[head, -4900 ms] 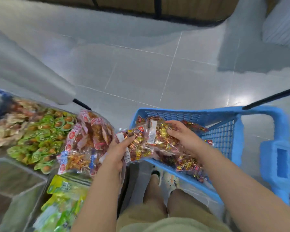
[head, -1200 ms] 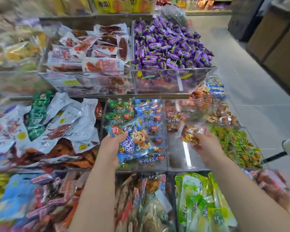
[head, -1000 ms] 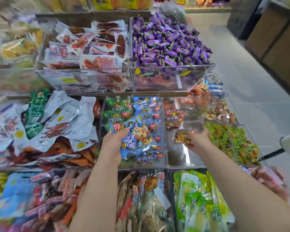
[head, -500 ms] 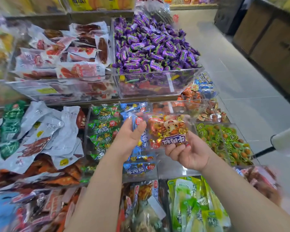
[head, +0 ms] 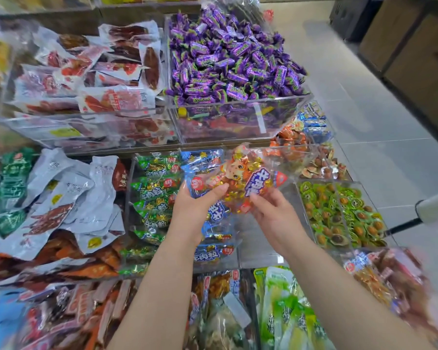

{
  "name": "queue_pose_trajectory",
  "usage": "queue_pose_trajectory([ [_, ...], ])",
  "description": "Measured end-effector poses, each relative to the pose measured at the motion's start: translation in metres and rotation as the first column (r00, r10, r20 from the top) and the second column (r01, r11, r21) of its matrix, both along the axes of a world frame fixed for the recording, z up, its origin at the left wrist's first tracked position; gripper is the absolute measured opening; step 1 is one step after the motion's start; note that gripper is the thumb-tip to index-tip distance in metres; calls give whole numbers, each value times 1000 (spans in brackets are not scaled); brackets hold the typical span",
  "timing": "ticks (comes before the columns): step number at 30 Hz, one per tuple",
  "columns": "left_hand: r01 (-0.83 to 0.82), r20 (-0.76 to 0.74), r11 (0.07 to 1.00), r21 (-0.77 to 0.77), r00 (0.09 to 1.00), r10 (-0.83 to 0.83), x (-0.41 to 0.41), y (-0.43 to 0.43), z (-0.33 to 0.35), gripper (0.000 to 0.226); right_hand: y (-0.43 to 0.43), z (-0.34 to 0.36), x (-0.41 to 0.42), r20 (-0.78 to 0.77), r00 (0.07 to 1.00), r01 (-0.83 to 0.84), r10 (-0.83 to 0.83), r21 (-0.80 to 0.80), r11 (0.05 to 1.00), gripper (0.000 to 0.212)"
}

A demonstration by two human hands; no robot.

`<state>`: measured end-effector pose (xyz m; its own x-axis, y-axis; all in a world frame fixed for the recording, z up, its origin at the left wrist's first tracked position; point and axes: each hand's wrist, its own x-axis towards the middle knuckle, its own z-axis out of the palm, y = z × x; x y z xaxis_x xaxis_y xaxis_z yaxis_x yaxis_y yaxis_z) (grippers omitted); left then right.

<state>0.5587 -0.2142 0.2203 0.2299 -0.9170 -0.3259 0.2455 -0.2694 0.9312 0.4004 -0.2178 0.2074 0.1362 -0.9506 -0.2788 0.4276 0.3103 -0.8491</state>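
Grey tile floor [head: 364,117] is running along the right, pale grout lines crossing it, soft diffuse light reflecting off it. Wooden cabinets [head: 420,54] are standing far right; a dark unit [head: 349,16] is sitting just left of them. Tiered display stand [head: 142,10] is filling left and centre, clear bins [head: 240,120] lining it. White roll [head: 435,208] is jutting in near right.

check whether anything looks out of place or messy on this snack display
Nothing looks spilled or torn. The untidiest spot is the white pouches at left, heaped crosswise and overlapping, unlike the rowed green bags. The orange-red bag is off the shelf only because the left hand and right hand hold it.
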Motion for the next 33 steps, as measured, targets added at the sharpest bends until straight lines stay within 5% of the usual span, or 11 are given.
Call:
queue_pose_trajectory([
  [3, -69, -7, 996, 52, 998, 69, 13, -3, -2, 27, -23, 5, -31, 94, 989, 111, -110, -5, 994, 18],
  [6, -143, -10, 989, 43, 990, 144, 26, -9, -4, 33, -51, 8, -77, -445, 891, 37, -95, -138, 990, 19],
  [8, -176, -24, 983, 47, 984, 178, 31, -13, -5, 34, -70, 7, -96, -762, 647, -179, 26, -118, 977, 10],
  [10, -172, -43, 984, 50, 984, 175, 32, -18, -7, 34, -90, 0, -95, -944, 297, -406, 143, 10, 914, 9],
  [13, -164, -39, 984, 65, 985, 167, 30, -22, -12, 48, -120, -31, -65, -975, -147, -642, 169, 224, 734, 27],
  [16, -157, -96, 982, 110, 981, 167, 30, -26, -18, 81, -142, -67, -34, -919, -372, -677, 133, 366, 638, 31],
  [20, -168, -86, 979, 118, 980, 178, 32, -28, -20, 82, -142, -105, -40, -994, -107, -569, -35, 32, 822, 34],
  [23, -175, -90, 977, 121, 978, 186, 34, -29, -21, 74, -127, -132, -50, -984, 50, -321, -172, -179, 930, 71],
  [26, -180, -61, 973, 142, 980, 190, 36, -30, -23, 60, -120, -151, -51, -974, 224, -28, 21, 15, 999, 104],
  [29, -184, -55, 970, 159, 979, 194, 36, -31, -23, 47, -126, -161, -45, -879, 463, 47, 116, 155, 987, 109],
  [33, -190, -55, 964, 187, 978, 204, 37, -31, -23, 42, -136, -165, -30, -877, 466, -24, 122, 125, 992, 82],
])
